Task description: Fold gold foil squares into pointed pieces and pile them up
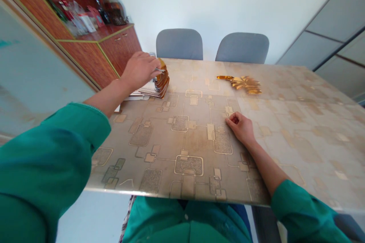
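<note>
At the table's far left, my left hand (142, 66) is closed at the top of a stack of gold foil paper sheets (163, 83), its fingers pinching the upper sheets. The stack's gold edges curl upward, and its far side is hidden behind the hand. My right hand (241, 126) rests on the patterned tablecloth (188, 136) right of the middle, fingers curled in, with nothing visible in them. Beyond it lies a small heap of folded gold foil pieces (246, 84), with one narrow piece pointing left.
Two grey chairs (179, 43) stand behind the table's far edge, against a white wall. To the left is a wooden cabinet (119, 47) holding bottles, bags and a large glass jar (114, 9). Grey panels (333, 15) line the right side.
</note>
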### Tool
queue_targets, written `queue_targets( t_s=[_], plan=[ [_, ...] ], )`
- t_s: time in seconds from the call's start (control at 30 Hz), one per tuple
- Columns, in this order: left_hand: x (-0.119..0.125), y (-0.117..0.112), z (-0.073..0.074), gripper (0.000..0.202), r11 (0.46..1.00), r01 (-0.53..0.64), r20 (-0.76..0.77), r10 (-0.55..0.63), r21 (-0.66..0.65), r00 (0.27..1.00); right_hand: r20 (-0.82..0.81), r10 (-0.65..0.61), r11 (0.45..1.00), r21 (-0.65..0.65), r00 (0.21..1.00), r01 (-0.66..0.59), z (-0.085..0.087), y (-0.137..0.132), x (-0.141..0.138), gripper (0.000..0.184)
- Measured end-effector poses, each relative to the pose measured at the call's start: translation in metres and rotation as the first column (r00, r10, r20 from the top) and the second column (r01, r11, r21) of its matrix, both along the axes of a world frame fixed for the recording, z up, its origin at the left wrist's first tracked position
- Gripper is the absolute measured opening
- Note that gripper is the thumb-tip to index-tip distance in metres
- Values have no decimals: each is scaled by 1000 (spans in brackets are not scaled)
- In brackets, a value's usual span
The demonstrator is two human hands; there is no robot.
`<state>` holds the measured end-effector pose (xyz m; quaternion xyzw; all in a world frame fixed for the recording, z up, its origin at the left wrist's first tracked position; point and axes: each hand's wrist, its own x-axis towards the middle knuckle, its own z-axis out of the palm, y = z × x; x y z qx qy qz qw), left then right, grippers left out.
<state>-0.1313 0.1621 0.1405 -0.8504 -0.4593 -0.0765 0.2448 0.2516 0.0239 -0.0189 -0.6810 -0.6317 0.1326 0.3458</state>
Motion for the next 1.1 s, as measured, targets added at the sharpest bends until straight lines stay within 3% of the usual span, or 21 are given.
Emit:
queue_targets(
  t_s=[0.1, 0.17, 0.33, 0.43, 0.5, 0.67, 0.77, 0.87, 0.93, 1.0, 1.1],
  plan=[
    [21, -27, -12, 27, 997, 76, 46, -76, -4, 996, -13, -4, 1000, 14, 1000, 4, 1, -1, 0, 30],
    [40, -50, -27, 26, 993, 116, 36, -115, -33, 993, -17, 5, 999, 54, 1000, -4, 4, -2, -2, 29],
    [94, -116, -87, 25, 924, 298, 131, -273, -240, 953, -66, 142, 976, 177, 988, -129, 14, -8, -13, 28],
    [123, -150, -118, 20, 895, 363, 184, -323, -259, 928, -96, 269, 952, 179, 958, -249, 17, -12, -19, 25],
    [138, -168, -132, 15, 882, 393, 187, -353, -262, 917, -88, 338, 934, 157, 937, -322, 18, -14, -20, 24],
    [153, -192, -144, 9, 861, 467, 244, -417, -204, 876, -19, 393, 917, 87, 919, -390, 17, -16, -22, 23],
    [151, -196, -146, 23, 837, 504, 295, -437, -214, 850, 59, 345, 934, 81, 937, -349, 14, -15, -24, 34],
    [147, -193, -148, 26, 820, 532, 332, -452, -211, 828, 129, 365, 925, 64, 922, -375, 11, -12, -27, 20],
    [145, -189, -150, 19, 811, 546, 341, -462, -212, 819, 94, 405, 911, 41, 910, -410, 10, -11, -29, 9],
    [144, -185, -153, 15, 796, 568, 357, -479, -209, 802, -14, 401, 916, 38, 916, -400, 11, -11, -30, 10],
    [144, -180, -156, 18, 788, 588, 388, -492, -183, 779, -160, 298, 952, 116, 941, -282, 18, -12, -30, 10]
  ],
)
